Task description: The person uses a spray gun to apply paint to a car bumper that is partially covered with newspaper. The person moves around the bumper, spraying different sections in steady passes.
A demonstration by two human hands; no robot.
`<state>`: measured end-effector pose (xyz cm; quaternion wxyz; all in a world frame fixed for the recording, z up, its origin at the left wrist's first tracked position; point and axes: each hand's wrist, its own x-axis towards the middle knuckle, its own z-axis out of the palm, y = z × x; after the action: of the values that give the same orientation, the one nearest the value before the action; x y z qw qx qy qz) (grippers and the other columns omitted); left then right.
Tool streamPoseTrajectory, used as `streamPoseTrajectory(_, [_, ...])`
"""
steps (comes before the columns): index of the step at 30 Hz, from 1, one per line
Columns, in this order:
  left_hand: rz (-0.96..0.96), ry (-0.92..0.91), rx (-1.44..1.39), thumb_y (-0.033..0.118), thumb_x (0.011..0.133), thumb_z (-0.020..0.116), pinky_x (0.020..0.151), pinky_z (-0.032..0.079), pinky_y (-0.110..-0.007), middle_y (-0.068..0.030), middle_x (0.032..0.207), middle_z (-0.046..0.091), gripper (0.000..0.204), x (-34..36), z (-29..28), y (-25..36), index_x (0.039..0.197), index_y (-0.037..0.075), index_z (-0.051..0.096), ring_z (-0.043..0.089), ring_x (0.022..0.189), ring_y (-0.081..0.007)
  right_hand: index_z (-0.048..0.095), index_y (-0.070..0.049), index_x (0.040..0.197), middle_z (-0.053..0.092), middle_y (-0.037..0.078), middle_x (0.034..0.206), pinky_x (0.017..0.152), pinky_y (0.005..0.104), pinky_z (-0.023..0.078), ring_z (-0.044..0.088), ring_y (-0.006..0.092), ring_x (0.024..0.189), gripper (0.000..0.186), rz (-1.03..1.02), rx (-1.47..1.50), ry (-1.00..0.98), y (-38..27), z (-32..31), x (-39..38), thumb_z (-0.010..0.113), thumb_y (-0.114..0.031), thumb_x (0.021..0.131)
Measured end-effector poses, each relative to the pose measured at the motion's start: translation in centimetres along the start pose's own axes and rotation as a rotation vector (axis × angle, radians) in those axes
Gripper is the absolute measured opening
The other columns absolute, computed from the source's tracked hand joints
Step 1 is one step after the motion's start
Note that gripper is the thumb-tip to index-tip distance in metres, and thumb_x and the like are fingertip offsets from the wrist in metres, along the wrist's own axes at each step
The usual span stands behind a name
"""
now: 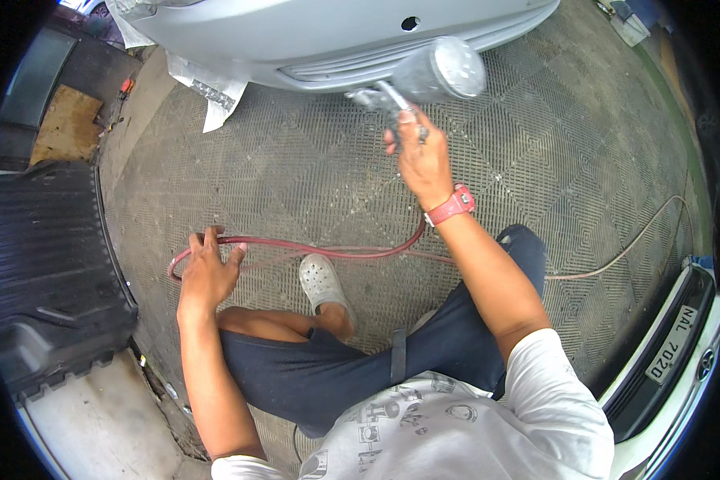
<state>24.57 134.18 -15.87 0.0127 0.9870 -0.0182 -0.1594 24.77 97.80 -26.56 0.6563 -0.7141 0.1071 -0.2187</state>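
My right hand (420, 156), wearing a red watch (460, 202), is closed on a spray gun (394, 102) with a large silvery cup (448, 68). The gun is tilted and blurred, just in front of the lower edge of a grey bumper (336, 36) with a small hole in it. My left hand (208, 268) has its fingers loosely spread over a red hose (344, 252), which loops on the left and curves up toward the right hand. Masking paper (216, 108) hangs at the bumper's left end.
A ridged black plastic panel (52, 264) lies on the left, with a plywood board (64, 124) beyond it. A white car part with a plate (688, 352) stands at lower right. A pale hose (616, 260) crosses the patterned mat (552, 144). A container (632, 28) sits at upper right.
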Motion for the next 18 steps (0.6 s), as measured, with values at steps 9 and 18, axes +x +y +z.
streamPoseTrajectory(9, [0.08,-0.083,0.04,0.047,0.103,0.071,0.112,0.051,-0.058,-0.0394,0.158,0.043,0.07,0.3,-0.3,0.6,0.155,0.006,0.049,0.061,0.133,-0.0541,0.064,-0.001,0.137,0.073,0.006,0.092,0.056,0.0272,0.05,0.068,0.0114,0.072,0.053,-0.05,0.012,0.43,0.3,-7.4,-0.1,0.046,-0.046,0.118])
streamPoseTrajectory(18, [-0.025,0.062,-0.018,0.047,0.102,0.07,0.11,0.052,-0.057,-0.031,0.151,0.051,0.069,0.8,-0.1,0.6,0.155,0.008,0.05,0.06,0.136,-0.0511,0.063,-0.007,0.153,0.078,0.014,0.101,0.079,0.0379,0.061,0.076,0.0215,0.087,0.047,-0.087,-0.034,0.118,-0.5,0.2,-3.2,0.058,-0.034,0.115])
